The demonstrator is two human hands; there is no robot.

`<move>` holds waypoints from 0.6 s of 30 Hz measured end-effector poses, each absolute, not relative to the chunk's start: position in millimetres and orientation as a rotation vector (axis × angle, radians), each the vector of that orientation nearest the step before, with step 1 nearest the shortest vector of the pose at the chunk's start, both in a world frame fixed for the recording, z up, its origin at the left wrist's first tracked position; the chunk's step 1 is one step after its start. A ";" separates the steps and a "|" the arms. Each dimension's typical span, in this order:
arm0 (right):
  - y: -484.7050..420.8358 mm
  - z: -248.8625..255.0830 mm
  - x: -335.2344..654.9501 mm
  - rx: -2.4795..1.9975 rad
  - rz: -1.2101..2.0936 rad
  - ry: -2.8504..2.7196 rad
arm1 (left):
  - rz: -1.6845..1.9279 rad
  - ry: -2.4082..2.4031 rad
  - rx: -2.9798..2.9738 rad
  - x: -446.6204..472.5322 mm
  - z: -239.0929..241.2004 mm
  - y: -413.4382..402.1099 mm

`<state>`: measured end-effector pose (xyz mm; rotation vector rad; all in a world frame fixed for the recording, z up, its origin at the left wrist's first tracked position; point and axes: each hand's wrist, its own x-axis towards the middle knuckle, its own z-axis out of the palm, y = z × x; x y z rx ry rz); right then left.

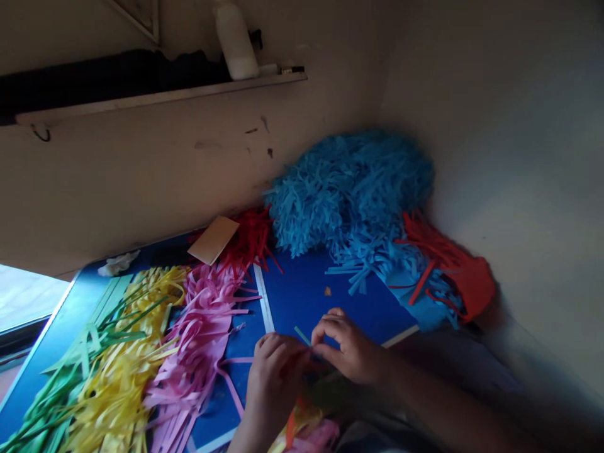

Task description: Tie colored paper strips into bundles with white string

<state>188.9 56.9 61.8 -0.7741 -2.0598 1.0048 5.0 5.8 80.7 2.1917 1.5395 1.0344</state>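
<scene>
Close in front of me, my left hand point(278, 362) is closed around a bundle of coloured paper strips. From it hang an orange strip point(289, 428) and pink fringe point(315, 435), and a thin green strip point(302, 335) pokes out above. My right hand point(346, 347) has thumb and fingers pinched on the strips, its fingertips meeting those of the left. The exact spot they pinch is dim and partly hidden. Left of my hands lie pink fringed paper point(202, 340), yellow fringed paper point(117, 371) and green fringed paper point(61, 390) in rows.
A large blue fringed heap point(353, 182) stands at the back of the blue table point(302, 289) against the wall. Red fringe point(252, 236), a tan card point(214, 240) and orange-red fringe point(453, 270) lie beside it. A shelf point(165, 99) above carries a white bottle point(237, 44).
</scene>
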 end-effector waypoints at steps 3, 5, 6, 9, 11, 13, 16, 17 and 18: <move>56.6 63.2 191.6 -0.783 1.011 -2.114 | 0.987 1.576 2.248 6.0 81.7 5.7; 58.2 63.9 193.5 -0.798 1.001 -2.125 | 0.995 1.597 2.264 4.3 81.9 5.2; 59.1 64.3 194.2 -0.803 0.990 -2.128 | 1.000 1.604 2.261 3.0 81.7 5.0; 60.7 66.1 194.6 -0.814 0.928 -2.134 | 1.026 1.627 2.214 -0.8 79.8 3.3; 60.2 68.0 194.3 -0.829 0.922 -2.105 | 1.057 1.617 2.145 -1.4 76.5 0.9; 58.6 70.3 193.7 -0.845 1.017 -2.043 | 1.139 1.611 1.931 0.6 71.6 -2.2; 56.0 72.8 190.9 -0.897 1.188 -1.911 | 1.225 1.587 1.316 8.6 63.8 -6.2; 55.2 73.1 189.3 -0.909 1.203 -1.875 | 1.227 1.551 1.132 12.2 61.9 -6.9; 54.5 73.1 187.6 -0.907 1.194 -1.843 | 1.224 1.506 0.999 16.0 60.5 -7.2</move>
